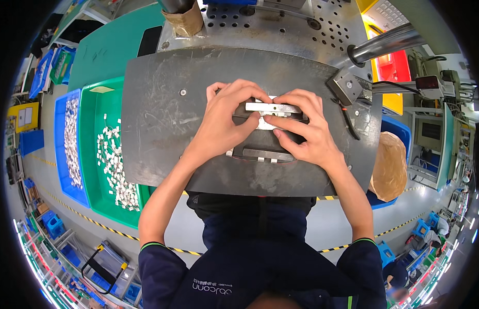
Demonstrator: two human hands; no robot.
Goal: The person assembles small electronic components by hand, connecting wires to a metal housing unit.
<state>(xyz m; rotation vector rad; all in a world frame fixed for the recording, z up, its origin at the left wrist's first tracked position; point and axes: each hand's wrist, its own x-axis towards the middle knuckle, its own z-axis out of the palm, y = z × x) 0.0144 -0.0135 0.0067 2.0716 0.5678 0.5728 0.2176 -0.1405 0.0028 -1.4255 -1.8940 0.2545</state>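
Both hands meet at a small metal fixture [287, 108] with a bright bar, on the dark grey plate in front of me. My left hand [224, 121] is closed at its left side, index fingertip at the bar's far edge and thumb on the near side. From the right, my right hand [309, 126] curls over the bar, with one finger pressed near the left thumb. Any small part between the fingertips is hidden. Nearer to me lies a dark bar [267, 154] with small white pieces [267, 160] at its front edge.
Left of the plate [152, 123] stand a green bin [95, 103] and a blue bin [61, 149] of small white parts. Dark-handled pliers [348, 122] lie at right, near a metal block [345, 86] and post [386, 44]. A brown bag [389, 167] is beyond the right edge.
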